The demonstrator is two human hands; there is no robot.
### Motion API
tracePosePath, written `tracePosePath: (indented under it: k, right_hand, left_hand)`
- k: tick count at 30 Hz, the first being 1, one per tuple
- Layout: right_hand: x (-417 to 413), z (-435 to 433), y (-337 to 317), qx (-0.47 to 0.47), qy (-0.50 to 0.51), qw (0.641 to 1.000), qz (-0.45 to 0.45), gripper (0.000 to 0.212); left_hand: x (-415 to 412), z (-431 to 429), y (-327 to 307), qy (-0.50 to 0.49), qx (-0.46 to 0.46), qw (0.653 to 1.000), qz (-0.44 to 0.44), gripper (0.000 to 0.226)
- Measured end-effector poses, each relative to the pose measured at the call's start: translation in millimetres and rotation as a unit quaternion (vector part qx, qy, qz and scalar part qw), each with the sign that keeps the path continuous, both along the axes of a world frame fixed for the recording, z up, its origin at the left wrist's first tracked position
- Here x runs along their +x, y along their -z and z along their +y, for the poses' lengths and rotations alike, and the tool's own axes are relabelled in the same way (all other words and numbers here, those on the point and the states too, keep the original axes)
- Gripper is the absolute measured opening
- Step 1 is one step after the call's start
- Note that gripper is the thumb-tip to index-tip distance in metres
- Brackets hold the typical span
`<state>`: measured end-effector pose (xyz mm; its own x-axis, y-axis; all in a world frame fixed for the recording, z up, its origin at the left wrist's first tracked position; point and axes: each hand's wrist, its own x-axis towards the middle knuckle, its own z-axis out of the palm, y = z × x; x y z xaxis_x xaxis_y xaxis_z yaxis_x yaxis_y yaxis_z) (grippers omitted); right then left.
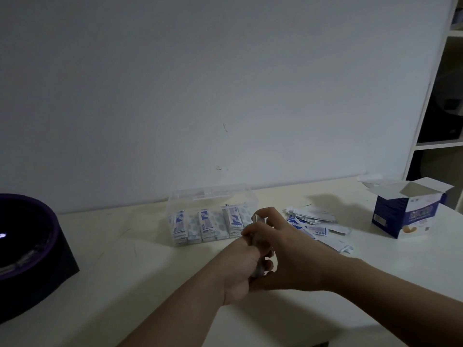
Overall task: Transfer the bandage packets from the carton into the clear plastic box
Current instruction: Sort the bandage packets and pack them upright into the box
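The clear plastic box (213,196) stands at the back of the white table, with several rows of blue-and-white bandage packets (206,225) upright inside. My left hand (241,266) and my right hand (288,251) meet just in front of the box's right end. Together they grip a thin stack of packets (256,249) held on edge, mostly hidden by the fingers. A loose pile of packets (315,224) lies on the table to the right of my hands. The blue-and-white carton (406,214) stands open at the far right.
A dark round device with a purple rim (27,246) sits at the left table edge. A white shelf unit (441,96) rises at the right beside the carton. The wall runs close behind the box.
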<state>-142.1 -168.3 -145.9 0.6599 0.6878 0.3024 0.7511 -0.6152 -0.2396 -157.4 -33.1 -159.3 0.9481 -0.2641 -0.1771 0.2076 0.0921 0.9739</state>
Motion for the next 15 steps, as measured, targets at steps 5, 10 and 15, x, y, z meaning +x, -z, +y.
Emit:
tracePosePath:
  k: [5,10,15]
  right_hand:
    - [9,6,-33,0.072,-0.049,0.993,0.085,0.066]
    - [35,25,-83,0.114,-0.027,0.982,0.150,0.033]
    - [54,61,-99,0.118,-0.032,0.984,0.131,0.017]
  left_hand:
    - [3,13,-15,-0.018,0.026,0.999,-0.045,0.012]
    - [15,49,-41,-0.006,0.014,0.998,-0.068,0.015]
    - [33,77,-64,-0.019,0.105,0.990,-0.095,0.011]
